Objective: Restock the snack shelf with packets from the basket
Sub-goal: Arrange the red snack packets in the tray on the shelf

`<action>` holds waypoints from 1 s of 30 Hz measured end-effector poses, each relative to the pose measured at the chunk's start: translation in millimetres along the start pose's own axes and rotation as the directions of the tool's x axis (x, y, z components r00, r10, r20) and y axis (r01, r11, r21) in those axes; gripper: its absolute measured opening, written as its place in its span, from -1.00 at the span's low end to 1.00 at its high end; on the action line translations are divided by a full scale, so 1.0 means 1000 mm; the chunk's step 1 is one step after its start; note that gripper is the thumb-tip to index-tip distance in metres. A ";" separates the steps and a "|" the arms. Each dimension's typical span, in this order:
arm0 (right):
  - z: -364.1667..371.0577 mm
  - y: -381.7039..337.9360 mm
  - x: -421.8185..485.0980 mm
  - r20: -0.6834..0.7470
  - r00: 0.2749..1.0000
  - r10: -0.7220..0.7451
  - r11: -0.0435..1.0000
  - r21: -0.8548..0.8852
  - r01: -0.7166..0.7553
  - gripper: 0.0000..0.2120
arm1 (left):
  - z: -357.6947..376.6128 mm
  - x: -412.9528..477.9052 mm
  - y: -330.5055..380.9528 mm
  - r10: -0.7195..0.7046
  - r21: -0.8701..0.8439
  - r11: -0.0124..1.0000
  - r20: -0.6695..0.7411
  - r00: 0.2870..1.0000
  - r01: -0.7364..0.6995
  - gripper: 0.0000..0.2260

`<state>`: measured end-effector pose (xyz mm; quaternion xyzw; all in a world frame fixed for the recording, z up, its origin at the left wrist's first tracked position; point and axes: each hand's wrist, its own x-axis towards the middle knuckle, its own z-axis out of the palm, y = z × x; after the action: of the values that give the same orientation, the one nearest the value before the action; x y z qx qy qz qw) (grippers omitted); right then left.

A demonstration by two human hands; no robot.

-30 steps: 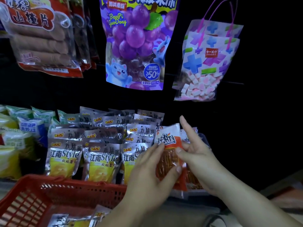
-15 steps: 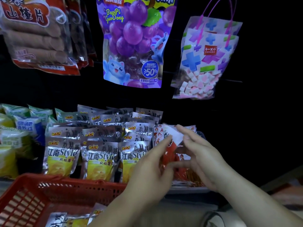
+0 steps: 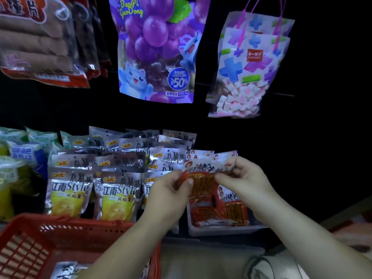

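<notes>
We hold the red packet [image 3: 203,184] between both grips: left hand [image 3: 171,195] and right hand [image 3: 246,181] pinch its top corners. Long axis upright, lower end toward the shelf tray [image 3: 231,230] of like packets below.

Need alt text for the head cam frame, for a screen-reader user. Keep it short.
The left hand and right hand pinch the top of a red-and-white foil snack packet above a grey plastic tray of similar packets. Rows of silver-and-yellow foil packets stand to the left; a red plastic mesh basket sits bottom left, a purple grape-candy bag hangs above.
</notes>
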<state>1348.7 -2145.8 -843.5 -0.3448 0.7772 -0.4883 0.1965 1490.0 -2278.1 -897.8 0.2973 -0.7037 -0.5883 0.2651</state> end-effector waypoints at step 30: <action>0.030 0.145 0.103 0.250 0.703 0.666 0.681 -0.588 -0.436 -0.71 | 0.060 0.072 -0.107 -0.234 0.440 0.896 0.334 0.913 0.069 -0.75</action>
<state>1247.7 -2197.8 -983.5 -0.2259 0.8749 -0.0987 0.4168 1408.9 -2304.7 -1011.6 0.2828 -0.8251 -0.4890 0.0067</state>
